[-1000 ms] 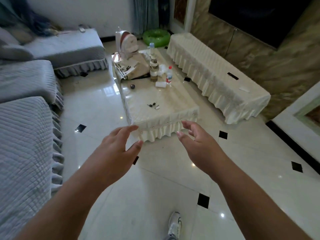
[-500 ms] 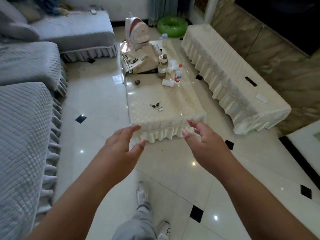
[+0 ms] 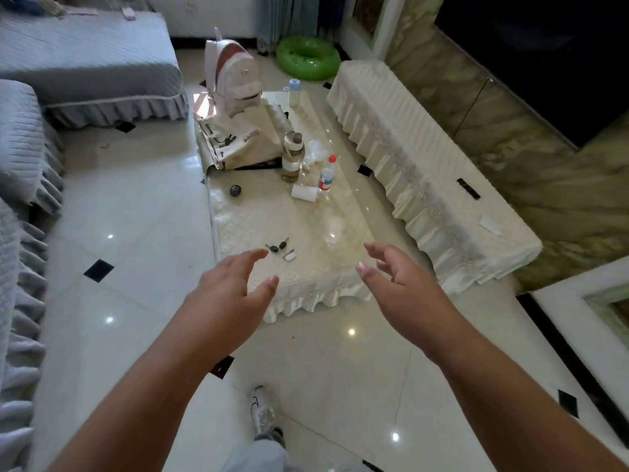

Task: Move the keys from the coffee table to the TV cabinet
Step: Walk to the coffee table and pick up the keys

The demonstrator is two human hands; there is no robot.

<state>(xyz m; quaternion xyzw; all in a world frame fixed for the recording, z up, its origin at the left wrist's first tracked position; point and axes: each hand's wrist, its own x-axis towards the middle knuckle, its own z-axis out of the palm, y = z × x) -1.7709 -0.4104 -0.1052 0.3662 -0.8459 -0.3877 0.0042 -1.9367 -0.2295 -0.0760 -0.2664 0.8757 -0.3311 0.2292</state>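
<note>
Both hands, left hand (image 3: 231, 294) and right hand (image 3: 405, 294), open and empty, have closed on the coffee table (image 3: 306, 284) near edge; keys (image 3: 279, 248) (probably several) lie unlifted.

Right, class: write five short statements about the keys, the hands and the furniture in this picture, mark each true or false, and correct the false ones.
1. The keys lie on the coffee table. True.
2. The left hand holds the keys. False: it is open and empty, just short of them.
3. The right hand is open and empty. True.
4. The keys sit at the table's far end, by the bottle. False: they lie near the close end.
5. The TV cabinet stands to the right of the table. True.
</note>
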